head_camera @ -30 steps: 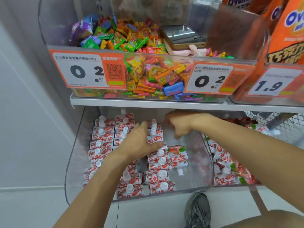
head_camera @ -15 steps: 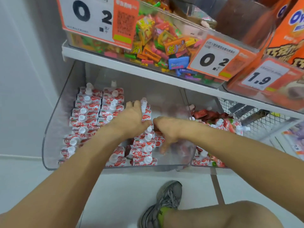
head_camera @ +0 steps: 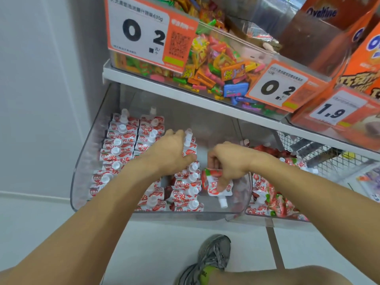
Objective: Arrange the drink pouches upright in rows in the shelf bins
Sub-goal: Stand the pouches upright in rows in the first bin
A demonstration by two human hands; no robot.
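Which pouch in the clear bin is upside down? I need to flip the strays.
The pouch that the right hand pinches: its white cap points down toward the bin's front wall, while the rowed pouches stand cap-up.

Two hands (head_camera: 170, 153) reach into one clear bin (head_camera: 86, 161) holding four rows of drink pouches (head_camera: 117, 140), roughly two dozen. Three price tags (head_camera: 144, 33) hang above. One shoe (head_camera: 213, 256) shows.

Clear bin (head_camera: 86, 182) of upright pouches (head_camera: 121, 140)
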